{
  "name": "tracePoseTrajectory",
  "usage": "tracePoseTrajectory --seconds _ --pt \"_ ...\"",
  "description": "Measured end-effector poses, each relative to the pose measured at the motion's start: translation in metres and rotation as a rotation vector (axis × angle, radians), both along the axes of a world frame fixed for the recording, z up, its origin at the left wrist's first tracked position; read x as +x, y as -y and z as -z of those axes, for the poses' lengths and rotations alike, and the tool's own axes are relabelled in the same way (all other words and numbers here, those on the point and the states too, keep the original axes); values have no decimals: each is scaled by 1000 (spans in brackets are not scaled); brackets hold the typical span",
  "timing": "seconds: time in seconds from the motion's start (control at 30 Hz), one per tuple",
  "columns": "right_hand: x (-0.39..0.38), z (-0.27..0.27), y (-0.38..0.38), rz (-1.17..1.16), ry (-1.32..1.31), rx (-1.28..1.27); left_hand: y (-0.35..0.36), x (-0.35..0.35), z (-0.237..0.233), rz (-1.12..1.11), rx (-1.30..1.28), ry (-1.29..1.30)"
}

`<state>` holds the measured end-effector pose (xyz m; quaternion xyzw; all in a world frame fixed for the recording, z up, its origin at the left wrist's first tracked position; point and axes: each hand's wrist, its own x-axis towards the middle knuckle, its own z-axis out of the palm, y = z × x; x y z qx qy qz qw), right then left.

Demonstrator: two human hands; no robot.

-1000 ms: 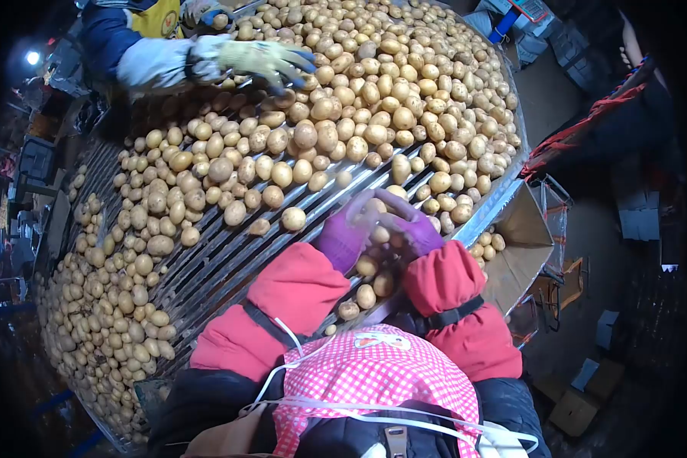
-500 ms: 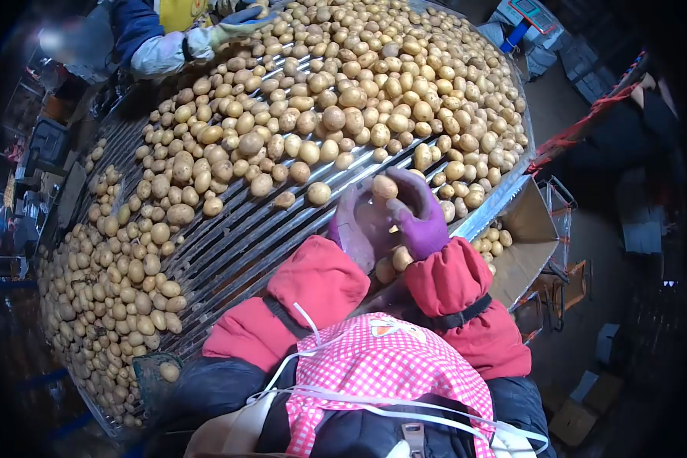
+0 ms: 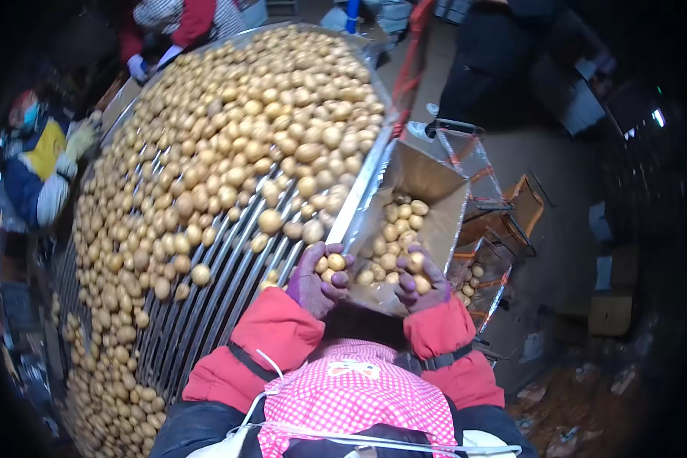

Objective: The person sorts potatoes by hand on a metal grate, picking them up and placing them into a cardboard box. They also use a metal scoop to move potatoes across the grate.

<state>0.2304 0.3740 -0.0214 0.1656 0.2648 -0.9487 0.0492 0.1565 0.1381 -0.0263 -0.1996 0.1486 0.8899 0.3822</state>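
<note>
Purple gloves cover both hands. My left hand (image 3: pixel 308 287) curls around a few small potatoes (image 3: pixel 334 262) at the metal edge (image 3: pixel 359 191) of the slatted sorting table. To its right, my right hand (image 3: pixel 433 287) is over the near end of a lined cardboard box (image 3: pixel 435 182), its fingers curved around potatoes (image 3: pixel 416 262). More potatoes (image 3: pixel 393 229) lie inside the box, between and beyond my hands. Loose potatoes (image 3: pixel 282 114) cover much of the table, with dark metal bars (image 3: pixel 229 259) showing between them nearest me.
A person in a yellow and blue top (image 3: pixel 42 164) stands at the table's left side. Another person with red sleeves (image 3: pixel 195 23) is at the far end. Orange-framed stands (image 3: pixel 511 217) and a bag with potatoes (image 3: pixel 472 278) are right of the box. A red strap (image 3: pixel 411 69) rises beyond it.
The view has turned right, bringing the box in front of me. My hands have moved apart from over the bars, the right over the box, and both now hold potatoes.
</note>
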Motion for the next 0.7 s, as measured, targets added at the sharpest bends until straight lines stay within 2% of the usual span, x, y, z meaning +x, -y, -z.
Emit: tracePoseTrajectory --seconds 0.03,0.17,0.2,0.23,0.3,0.37,0.43,0.47,0.53,0.6,0.63,0.7 --pt "12 16 -27 49 9 -82 -22 -5 -1 45 -3 31" --pt "78 41 -123 275 87 -139 -113 -31 -18 228 -59 179" --pt "95 37 -138 399 151 -172 -133 -34 -14 262 18 153" --pt "118 44 -160 428 211 -124 -156 -39 -21 253 -8 204" --pt "163 58 -181 635 292 -93 -206 -49 -35 280 -158 137" --pt "208 73 -197 756 333 -95 -244 -71 -12 357 78 -39" --pt "258 83 -200 867 390 -114 -299 -116 3 492 206 -246" --pt "277 82 -199 904 423 -140 -331 -135 4 507 187 -253" --pt "312 82 -190 956 462 -126 -380 -157 -1 361 -213 -108" --pt "339 91 -180 997 458 -183 -401 -147 0 322 -502 -106" --pt "350 102 -174 999 457 -217 -402 -135 2 333 -585 -124" --pt "377 134 -168 968 625 -135 -383 -104 14 418 -578 -250"
